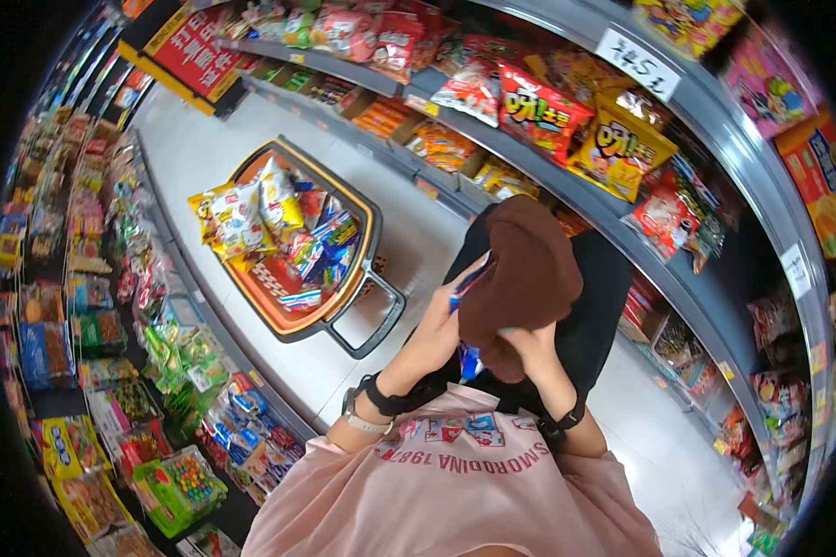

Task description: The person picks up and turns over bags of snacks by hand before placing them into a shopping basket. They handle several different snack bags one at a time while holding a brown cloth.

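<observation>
A brown soft cloth item [520, 269], perhaps a pouch or cap, is held up in front of my dark-trousered lap. My right hand [534, 348] grips its lower part, with the thumb lying across the fabric. At the cloth's left edge, my left hand [438, 325] is closed around a blue, white and red packet [471, 362]. Most of that packet is hidden behind the cloth, as are the left fingertips. To the left, a shopping basket [373, 255] on the floor contains yellow-and-white snack bags [241, 218] and several blue striped packets [330, 241].
Shelves of bagged snacks [539, 111] curve along the right side, close to my knees. Another display of packets [181, 483] lines the left. The basket's black handle [395, 316] sticks out toward me. A red sign [195, 56] stands at the far end of the aisle.
</observation>
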`<state>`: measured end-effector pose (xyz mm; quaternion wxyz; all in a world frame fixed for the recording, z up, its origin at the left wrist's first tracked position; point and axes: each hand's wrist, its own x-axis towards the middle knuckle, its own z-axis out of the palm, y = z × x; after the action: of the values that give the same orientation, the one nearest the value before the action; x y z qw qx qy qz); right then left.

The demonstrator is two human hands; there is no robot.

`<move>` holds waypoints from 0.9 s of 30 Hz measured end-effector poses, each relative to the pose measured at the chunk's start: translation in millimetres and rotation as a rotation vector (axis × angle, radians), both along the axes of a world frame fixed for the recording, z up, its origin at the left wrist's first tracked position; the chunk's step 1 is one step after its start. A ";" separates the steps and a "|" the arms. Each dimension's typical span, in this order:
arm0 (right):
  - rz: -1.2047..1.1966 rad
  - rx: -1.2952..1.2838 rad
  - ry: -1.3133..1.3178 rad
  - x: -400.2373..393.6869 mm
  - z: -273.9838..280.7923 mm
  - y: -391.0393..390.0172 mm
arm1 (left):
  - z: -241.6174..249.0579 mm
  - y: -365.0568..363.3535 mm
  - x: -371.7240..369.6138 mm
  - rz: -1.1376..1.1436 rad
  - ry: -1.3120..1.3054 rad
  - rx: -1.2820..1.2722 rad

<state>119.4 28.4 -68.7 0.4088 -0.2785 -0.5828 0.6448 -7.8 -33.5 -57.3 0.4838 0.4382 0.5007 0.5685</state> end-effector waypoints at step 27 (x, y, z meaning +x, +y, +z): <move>0.372 -0.478 0.118 30.8 9.0 20.4 | -3.1 22.5 -10.3 -0.016 -0.506 -0.362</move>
<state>150.2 48.8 -59.8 0.2400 -0.2172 -0.4308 0.8424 -18.1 -11.0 -60.4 0.6677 0.1933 0.4542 0.5573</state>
